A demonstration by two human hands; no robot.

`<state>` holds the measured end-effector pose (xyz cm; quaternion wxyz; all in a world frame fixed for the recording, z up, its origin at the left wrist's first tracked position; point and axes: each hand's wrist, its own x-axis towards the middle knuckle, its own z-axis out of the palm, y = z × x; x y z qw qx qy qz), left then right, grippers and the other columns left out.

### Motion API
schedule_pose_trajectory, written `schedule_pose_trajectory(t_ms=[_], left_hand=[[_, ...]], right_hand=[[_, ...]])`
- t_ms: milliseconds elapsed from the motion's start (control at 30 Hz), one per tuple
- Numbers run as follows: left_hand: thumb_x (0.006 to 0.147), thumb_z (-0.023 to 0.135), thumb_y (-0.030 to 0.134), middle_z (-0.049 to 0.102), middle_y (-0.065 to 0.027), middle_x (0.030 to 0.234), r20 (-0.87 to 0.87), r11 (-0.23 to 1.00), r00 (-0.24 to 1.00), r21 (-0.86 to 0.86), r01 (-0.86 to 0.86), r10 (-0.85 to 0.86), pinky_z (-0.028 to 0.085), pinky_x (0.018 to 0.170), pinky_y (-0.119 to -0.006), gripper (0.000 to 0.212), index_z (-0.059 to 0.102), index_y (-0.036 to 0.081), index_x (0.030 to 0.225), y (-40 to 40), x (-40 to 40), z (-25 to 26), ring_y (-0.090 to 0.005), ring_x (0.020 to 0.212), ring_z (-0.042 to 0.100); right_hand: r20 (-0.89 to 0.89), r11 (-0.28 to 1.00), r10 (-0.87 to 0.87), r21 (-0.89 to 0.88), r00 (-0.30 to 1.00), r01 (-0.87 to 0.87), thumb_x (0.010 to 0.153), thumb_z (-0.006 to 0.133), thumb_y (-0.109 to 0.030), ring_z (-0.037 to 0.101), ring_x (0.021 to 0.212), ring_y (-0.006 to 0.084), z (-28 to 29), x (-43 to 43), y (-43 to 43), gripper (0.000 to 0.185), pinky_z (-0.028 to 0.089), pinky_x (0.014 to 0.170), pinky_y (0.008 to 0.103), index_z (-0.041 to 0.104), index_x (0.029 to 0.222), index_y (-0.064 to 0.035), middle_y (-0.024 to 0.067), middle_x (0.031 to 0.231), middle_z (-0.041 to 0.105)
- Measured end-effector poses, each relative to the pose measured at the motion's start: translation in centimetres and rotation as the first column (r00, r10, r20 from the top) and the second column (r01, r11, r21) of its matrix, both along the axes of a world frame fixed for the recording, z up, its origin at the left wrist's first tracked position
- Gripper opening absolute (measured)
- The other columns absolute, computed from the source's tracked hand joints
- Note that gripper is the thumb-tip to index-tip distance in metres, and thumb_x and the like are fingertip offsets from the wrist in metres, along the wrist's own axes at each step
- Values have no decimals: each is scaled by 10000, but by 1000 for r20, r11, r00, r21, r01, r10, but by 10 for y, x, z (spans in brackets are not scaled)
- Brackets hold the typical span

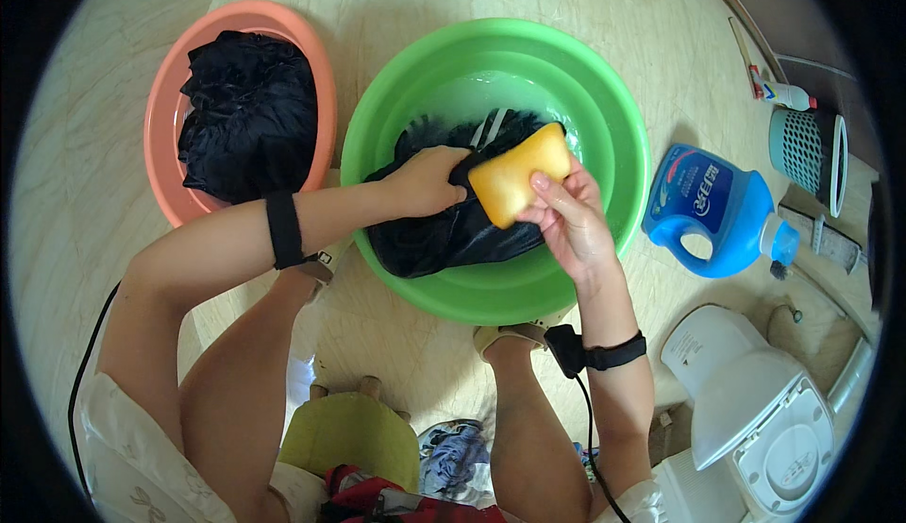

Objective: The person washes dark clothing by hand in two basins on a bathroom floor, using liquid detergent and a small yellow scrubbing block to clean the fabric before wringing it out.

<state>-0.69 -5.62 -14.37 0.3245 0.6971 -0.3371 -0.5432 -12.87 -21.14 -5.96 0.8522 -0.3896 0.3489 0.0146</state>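
Observation:
A green plastic basin [495,48] stands on the floor before me, with cloudy water and a wet black garment [425,243] in it. White stripes cross part of the cloth. My left hand [432,179] has its fingers closed on a bunched fold of the garment near the basin's middle. Above the cloth's right side, my right hand [575,218] holds a yellow bar of soap [520,169], thumb on top and fingers beneath. The bar overlaps the garment in the picture; whether they touch, I cannot tell.
To the left, a pink basin [159,126] holds dark cloth [248,116]. A blue detergent bottle [708,204] is right of the green basin. Farther right are a teal basket [796,148] and a white toilet [757,410]. A green stool [354,431] is below me.

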Motion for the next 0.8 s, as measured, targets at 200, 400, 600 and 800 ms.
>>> schedule_pose_trajectory(t_ms=[200, 400, 600, 800], left_hand=[[646, 420, -127, 523, -88, 1219, -754, 951, 647, -110, -289, 110, 359, 963, -277, 644, 386, -23, 1280, 0, 6, 49, -152, 1122, 488], [622, 425, -123, 438, -42, 1300, -836, 983, 535, -178, -50, -124, 286, 1018, -261, 742, 305, 0, 1344, 6, 14, 68, -99, 1190, 390], [650, 430, -122, 471, -40, 1233, -697, 961, 692, -277, -20, -187, 320, 972, -250, 733, 294, 27, 1354, 13, 8, 70, -95, 1142, 403], [664, 430, -122, 505, -20, 1072, -719, 973, 665, -226, 55, -204, 388, 832, -232, 690, 305, 24, 1327, 5, 7, 78, -91, 976, 468]], right_hand=[[132, 994, -70, -70, 989, 80, 812, 604, -12, 658, 767, 187, 5, 1, -17, 319, 573, 665, 299, 503, 1112, 24, 137, 940, 637], [-71, 913, 391, -100, 918, -396, 780, 683, -81, 651, 653, 176, 20, -2, -29, 246, 545, 582, 283, 571, 976, 16, 110, 797, 648], [-235, 497, 473, -725, 849, -477, 634, 823, -260, 576, 692, 180, 22, 12, -9, 513, 482, 639, 291, 543, 963, 17, 59, 769, 585], [-220, 52, 251, -969, 943, -240, 558, 797, -207, 396, 1052, 380, 25, 12, 41, 797, 369, 894, 411, 379, 1208, -14, 224, 1104, 373]])
